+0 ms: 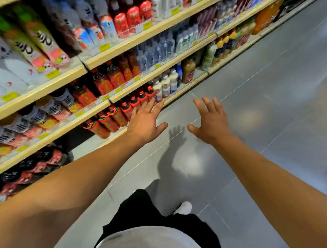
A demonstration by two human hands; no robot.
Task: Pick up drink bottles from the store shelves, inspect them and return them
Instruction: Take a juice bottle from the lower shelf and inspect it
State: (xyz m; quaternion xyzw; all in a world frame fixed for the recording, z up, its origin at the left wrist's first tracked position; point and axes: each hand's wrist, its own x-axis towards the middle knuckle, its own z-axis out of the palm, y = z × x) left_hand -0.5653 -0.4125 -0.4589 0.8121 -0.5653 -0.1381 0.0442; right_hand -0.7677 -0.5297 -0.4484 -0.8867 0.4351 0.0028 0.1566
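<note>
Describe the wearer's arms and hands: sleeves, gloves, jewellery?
Both forearms are bare to the frame edge, no sleeves in view. The left hand and right hand wear no gloves; no rings, watch or wristband visible on either.

Bright overhead store light glares off the grey floor (188, 163), hand shadows fall beneath, left shelf bottles (35, 44) smear with blur, edges bend.

Two hands out front, left hand (144, 122) and right hand (211, 122), both empty with fingers spread. Four shelf levels (152, 29) show on the rack. One white shoe (184, 207) on the grey floor (269, 101). Three white bottles (166, 85) stand in a row; the red bottles (110, 122) blur together beyond a sure count.
</note>
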